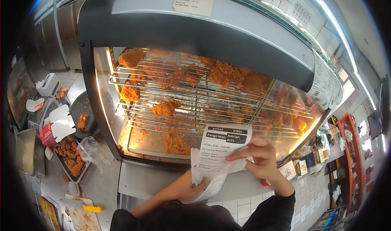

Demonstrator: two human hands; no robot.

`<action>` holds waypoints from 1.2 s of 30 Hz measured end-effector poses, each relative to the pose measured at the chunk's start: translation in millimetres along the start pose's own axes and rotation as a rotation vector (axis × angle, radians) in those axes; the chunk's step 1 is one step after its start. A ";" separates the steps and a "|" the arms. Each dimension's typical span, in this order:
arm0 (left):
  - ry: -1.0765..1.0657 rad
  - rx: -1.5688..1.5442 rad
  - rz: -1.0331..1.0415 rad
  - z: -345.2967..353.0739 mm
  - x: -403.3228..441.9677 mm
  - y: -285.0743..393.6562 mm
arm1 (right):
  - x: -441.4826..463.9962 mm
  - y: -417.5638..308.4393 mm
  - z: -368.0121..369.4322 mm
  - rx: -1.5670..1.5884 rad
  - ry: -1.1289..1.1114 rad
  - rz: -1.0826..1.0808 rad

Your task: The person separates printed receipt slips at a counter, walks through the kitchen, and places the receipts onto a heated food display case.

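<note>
Printed paper receipts (222, 149) are held up in front of a lit glass display warmer (195, 35). My left hand (194, 187) grips their lower part, its fingers partly hidden by the paper. On the right side, my right hand (258, 155) pinches the top receipt between thumb and fingers. Behind the receipts, pieces of fried chicken (165, 108) lie on wire racks (195, 94) inside the warmer, with crumbs on the tray (159, 143) below.
To the left stand a metal tray of fried chicken (73, 155), open red and white boxes (59, 127), a dark round pan (83, 108) and a yellow-handled tool (92, 208). Small boxes (301, 168) are lined up at the right. Several receipts (326, 86) hang from the warmer's right end.
</note>
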State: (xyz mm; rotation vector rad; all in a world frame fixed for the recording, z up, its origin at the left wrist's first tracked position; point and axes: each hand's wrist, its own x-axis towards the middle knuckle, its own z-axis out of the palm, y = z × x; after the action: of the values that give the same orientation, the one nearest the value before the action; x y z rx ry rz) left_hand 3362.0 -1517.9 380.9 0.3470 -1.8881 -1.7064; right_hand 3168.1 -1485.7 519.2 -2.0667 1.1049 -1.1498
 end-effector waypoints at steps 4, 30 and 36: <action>-0.003 -0.120 -0.050 1.1 3.7 1.3 | 0.3 -4.1 -4.5 -0.051 0.004 -0.027; 0.527 -0.503 -0.346 -23.6 -24.9 -10.2 | -103.9 78.5 114.4 0.317 -0.427 0.650; 0.781 -0.571 -0.306 -36.3 -32.8 -13.8 | -113.3 77.0 108.1 0.082 -0.127 0.666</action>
State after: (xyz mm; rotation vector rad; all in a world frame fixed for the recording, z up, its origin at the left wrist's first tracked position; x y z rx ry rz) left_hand 3406.4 -1532.2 360.9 0.9324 -0.7831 -1.8341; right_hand 3196.1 -1424.6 358.2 -1.4949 1.4903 -0.7039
